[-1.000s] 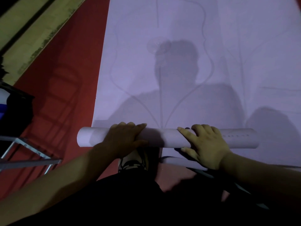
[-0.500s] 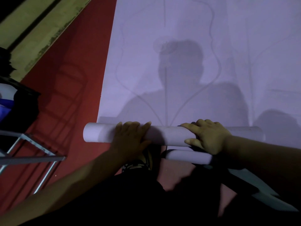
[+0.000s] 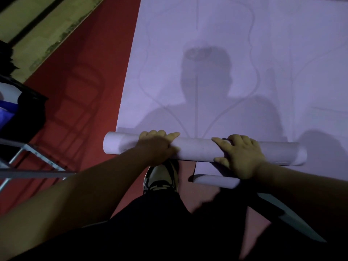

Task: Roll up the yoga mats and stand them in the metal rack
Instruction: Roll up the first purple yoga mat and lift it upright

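A lavender yoga mat point(image 3: 207, 72) lies flat on the red floor, stretching away from me. Its near end is wound into a roll point(image 3: 195, 149) that lies crosswise in front of me. My left hand point(image 3: 158, 147) holds the roll left of its middle, fingers draped over the top. My right hand point(image 3: 241, 155) holds it right of the middle, fingers over the far side and thumb on the near side. The metal rack point(image 3: 28, 166) stands at the left edge, only partly in view.
A second lavender mat point(image 3: 310, 72) lies flat alongside on the right, its curled near end point(image 3: 212, 181) just behind the roll. My shoe point(image 3: 160, 178) is under the roll. A dark bag point(image 3: 22, 113) sits by the rack. Red floor point(image 3: 84, 91) runs along the left.
The roll has moved forward along the mat under both hands. The curled end of the second mat now shows more fully behind it.
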Motion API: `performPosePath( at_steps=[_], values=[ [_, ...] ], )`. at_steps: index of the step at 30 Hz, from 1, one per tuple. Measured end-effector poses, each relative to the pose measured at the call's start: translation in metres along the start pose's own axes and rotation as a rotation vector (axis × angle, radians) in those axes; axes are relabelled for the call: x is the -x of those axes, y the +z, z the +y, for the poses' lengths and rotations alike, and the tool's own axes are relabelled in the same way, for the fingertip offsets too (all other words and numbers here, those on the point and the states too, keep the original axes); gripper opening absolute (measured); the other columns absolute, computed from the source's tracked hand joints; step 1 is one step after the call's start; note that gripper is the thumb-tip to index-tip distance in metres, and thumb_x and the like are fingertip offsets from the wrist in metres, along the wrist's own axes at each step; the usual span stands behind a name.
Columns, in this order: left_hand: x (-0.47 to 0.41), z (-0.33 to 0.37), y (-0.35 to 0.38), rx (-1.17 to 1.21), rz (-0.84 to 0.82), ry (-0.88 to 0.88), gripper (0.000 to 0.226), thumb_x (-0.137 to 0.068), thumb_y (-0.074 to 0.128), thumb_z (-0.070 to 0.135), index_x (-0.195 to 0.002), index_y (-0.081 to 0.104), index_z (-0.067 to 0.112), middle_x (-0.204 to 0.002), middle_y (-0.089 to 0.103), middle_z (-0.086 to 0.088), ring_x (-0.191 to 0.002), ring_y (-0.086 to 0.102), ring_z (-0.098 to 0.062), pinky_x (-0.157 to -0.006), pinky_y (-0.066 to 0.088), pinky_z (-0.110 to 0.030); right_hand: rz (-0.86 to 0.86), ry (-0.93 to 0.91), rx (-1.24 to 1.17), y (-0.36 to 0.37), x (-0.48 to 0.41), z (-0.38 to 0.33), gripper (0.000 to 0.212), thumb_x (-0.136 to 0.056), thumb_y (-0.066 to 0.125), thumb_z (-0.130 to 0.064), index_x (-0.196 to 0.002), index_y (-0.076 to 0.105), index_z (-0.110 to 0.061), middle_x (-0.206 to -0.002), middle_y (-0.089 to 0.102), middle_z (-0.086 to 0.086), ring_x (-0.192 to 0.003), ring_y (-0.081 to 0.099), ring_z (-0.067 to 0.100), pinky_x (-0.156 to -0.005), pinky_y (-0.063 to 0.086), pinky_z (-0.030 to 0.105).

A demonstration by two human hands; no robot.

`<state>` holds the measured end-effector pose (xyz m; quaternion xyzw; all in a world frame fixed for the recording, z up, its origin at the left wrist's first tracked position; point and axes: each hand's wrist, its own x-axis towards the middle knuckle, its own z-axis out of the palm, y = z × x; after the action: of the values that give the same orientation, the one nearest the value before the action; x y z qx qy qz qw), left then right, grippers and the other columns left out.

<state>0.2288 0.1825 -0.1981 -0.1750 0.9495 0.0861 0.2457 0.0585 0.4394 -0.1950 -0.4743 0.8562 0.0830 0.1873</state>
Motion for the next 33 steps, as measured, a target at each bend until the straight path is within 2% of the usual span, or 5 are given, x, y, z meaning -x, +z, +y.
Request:
performPosePath(
  at_steps=[6, 10, 15, 24, 33],
  values=[
    [0.006, 0.013, 0.012, -0.079, 0.32, -0.049, 0.056, -0.092, 0.04, 0.063, -0.14, 0.059, 0.04, -0.113, 0.065, -0.003, -0.1, 0.059, -0.032, -0.087, 0.046, -0.043, -0.107, -0.004, 0.026, -0.013, -0.014, 0.006, 0.094, -0.071, -0.001, -0.084, -0.158, 0.014, -0.052, -0.148, 0.043, 0.001, -0.133, 0.043, 0.029, -0.109, 0.034, 0.043],
    [0.003, 0.01, 0.021, -0.052, 0.384, 0.041, 0.059, -0.09, 0.041, 0.06, -0.137, 0.063, 0.032, -0.102, 0.07, -0.006, -0.087, 0.062, -0.034, -0.083, 0.048, -0.042, -0.174, -0.04, -0.004, -0.019, -0.029, 0.016, 0.074, -0.092, 0.026, -0.079, -0.159, 0.012, -0.051, -0.148, 0.043, 0.001, -0.133, 0.043, 0.03, -0.109, 0.035, 0.044],
    [-0.002, 0.001, 0.021, -0.09, 0.309, 0.088, 0.081, -0.078, 0.04, 0.077, -0.144, 0.057, 0.033, -0.114, 0.068, -0.011, -0.098, 0.063, -0.035, -0.092, 0.045, -0.045, -0.04, -0.093, 0.075, -0.024, -0.024, 0.01, 0.081, -0.085, 0.013, -0.079, -0.157, 0.027, -0.045, -0.132, 0.052, 0.005, -0.117, 0.05, 0.033, -0.097, 0.044, 0.045],
    [-0.017, -0.004, 0.019, -0.027, 0.523, 0.186, 0.077, -0.08, 0.049, 0.067, -0.14, 0.063, 0.021, -0.075, 0.065, -0.01, -0.063, 0.059, -0.033, -0.072, 0.052, -0.043, 0.115, -0.08, 0.029, -0.004, -0.023, 0.0, 0.081, -0.083, 0.036, -0.079, -0.147, 0.051, -0.031, -0.117, 0.061, 0.017, -0.099, 0.059, 0.042, -0.086, 0.051, 0.051],
    [-0.007, 0.007, 0.016, -0.146, 0.264, -0.003, 0.074, -0.095, 0.038, 0.072, -0.16, 0.01, 0.049, -0.161, 0.033, -0.009, -0.144, 0.031, -0.038, -0.119, 0.014, -0.063, -0.047, -0.088, 0.049, -0.023, -0.037, 0.008, 0.094, -0.072, 0.002, -0.089, -0.157, 0.015, -0.049, -0.14, 0.046, 0.002, -0.125, 0.046, 0.03, -0.103, 0.039, 0.043]
  ],
)
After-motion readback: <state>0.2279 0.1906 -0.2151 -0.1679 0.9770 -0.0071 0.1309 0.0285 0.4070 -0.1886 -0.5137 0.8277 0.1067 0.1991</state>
